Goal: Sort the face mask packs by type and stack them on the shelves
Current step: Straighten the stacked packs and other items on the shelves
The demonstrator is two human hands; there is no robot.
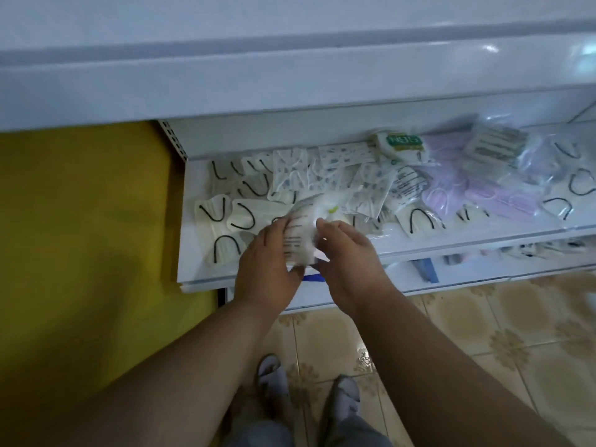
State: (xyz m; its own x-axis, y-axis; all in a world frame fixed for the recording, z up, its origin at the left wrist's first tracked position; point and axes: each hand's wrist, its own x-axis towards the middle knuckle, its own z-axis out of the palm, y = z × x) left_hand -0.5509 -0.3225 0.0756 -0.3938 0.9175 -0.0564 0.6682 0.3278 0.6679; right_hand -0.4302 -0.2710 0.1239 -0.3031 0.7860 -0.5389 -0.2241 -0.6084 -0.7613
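Head view. You stand at the white shelf (451, 243), the landmark for all that follows. Face mask packs lie unsorted across it: white packs with black ear loops (225, 221) at the shelf's left end, patterned white packs (290, 171) behind your hands toward the shelf's back wall, lilac packs (458, 188) right of centre, a green-labelled pack (403, 143) at the back, and more black-looped packs at the far right end. The types overlap one another, so the sorting appears to be at an early stage.

You hold one printed pack (301, 233) just above the shelf's front edge, raised clear of the heap, presumably so its label can be read and its type decided before it goes to a pile. Your left hand (267, 259) has its fingers curled round the pack's left side, gripping it. Your right hand (348, 250) meets the pack's right edge with bent fingers; it seems to pinch that edge, though blur hides the fingertips.

A lower shelf (483, 269) beneath the landmark also carries some items, too dim to identify.
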